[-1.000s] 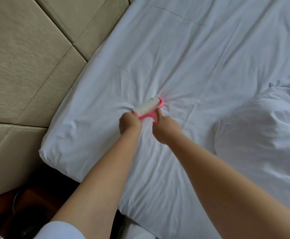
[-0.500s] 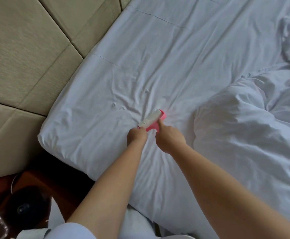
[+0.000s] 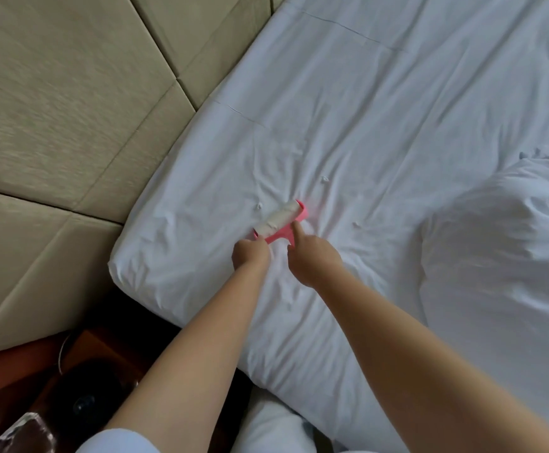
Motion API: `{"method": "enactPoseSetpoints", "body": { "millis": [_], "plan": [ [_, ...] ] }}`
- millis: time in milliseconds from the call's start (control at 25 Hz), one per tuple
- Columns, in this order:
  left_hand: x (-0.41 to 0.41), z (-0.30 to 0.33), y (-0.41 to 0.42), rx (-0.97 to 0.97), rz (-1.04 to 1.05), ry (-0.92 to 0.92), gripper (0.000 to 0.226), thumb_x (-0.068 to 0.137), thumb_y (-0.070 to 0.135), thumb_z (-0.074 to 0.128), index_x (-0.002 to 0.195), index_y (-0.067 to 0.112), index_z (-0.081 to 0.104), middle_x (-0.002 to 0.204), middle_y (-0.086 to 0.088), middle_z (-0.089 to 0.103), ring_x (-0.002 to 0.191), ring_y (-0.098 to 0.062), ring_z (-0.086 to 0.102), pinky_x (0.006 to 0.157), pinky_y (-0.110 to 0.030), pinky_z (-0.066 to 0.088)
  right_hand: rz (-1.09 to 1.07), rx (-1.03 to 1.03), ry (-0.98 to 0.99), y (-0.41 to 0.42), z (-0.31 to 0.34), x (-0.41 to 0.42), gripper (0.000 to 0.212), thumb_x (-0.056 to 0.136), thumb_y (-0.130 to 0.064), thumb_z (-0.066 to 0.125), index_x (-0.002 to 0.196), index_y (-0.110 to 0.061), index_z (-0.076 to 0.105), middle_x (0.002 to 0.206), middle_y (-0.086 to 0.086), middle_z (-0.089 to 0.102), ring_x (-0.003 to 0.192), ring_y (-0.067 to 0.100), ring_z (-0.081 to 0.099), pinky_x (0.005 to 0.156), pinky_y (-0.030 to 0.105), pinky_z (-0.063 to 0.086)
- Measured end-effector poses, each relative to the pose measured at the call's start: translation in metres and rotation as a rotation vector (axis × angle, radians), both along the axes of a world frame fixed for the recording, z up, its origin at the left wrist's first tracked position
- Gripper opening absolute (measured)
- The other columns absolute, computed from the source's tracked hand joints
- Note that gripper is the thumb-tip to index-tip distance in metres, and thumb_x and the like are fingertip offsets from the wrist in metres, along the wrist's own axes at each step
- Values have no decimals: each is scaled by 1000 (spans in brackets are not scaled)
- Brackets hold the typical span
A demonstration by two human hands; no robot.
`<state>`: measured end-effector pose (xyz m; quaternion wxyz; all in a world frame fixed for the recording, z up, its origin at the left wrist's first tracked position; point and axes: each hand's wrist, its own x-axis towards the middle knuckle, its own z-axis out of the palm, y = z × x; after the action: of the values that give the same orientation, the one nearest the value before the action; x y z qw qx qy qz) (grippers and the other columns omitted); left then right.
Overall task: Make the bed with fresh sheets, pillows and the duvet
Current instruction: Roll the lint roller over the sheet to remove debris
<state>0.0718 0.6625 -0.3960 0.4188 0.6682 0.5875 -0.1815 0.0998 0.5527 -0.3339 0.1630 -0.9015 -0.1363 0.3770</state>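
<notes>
Head view, pink lint roller [image 3: 279, 223] on white sheet [image 3: 348, 125] near bed corner, right hand [image 3: 314, 261] gripping its handle, left hand [image 3: 250, 254] curled at roller's near end, rumpled duvet [image 3: 502, 256] further right than before, small lint bits unmoved.

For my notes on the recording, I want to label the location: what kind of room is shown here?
Most likely a bedroom, possibly a hotel room. A mattress under a white sheet meets a padded headboard wall, a bunched duvet lies beside it, and a dark wooden nightstand stands at the corner.
</notes>
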Motion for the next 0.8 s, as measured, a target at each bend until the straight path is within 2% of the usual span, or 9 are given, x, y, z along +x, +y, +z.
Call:
{"method": "enactPoseSetpoints", "body": {
  "millis": [160,320,600,680,800],
  "plan": [
    [25,-14,35,1,12,-55,42,92,34,51,100,-2,71,102,-19,70,98,-37,65,85,-44,54,38,-15,-38,34,-13,27,57,98,-14,35,150,-24,11,108,12,61,95,33,58,70,33,37],
    [48,-15,67,81,-96,-105,41,97,32,46,96,1,73,99,-17,71,97,-34,64,84,-33,47,34,-22,-37,62,-20,51,53,99,-17,35,147,-24,15,101,12,60,78,28,49,65,34,38],
    [53,-14,78,128,-170,-120,41,99,32,43,91,5,73,97,-12,72,96,-31,64,83,-31,45,51,-8,-26,71,-19,60,55,97,-12,35,147,-23,15,84,6,49,72,27,48,60,33,37],
    [47,-8,70,108,-176,-102,40,99,32,44,90,4,72,95,-11,72,96,-30,64,83,-30,45,61,-13,-10,61,-17,55,56,97,-12,35,148,-24,13,85,5,50,74,27,49,61,33,38],
    [31,2,45,25,-147,-51,40,98,30,45,70,9,65,72,-4,67,83,-26,62,73,-28,43,82,-49,25,36,-10,42,58,97,-13,36,149,-24,11,102,7,58,80,26,47,66,33,37]
  ]
}}
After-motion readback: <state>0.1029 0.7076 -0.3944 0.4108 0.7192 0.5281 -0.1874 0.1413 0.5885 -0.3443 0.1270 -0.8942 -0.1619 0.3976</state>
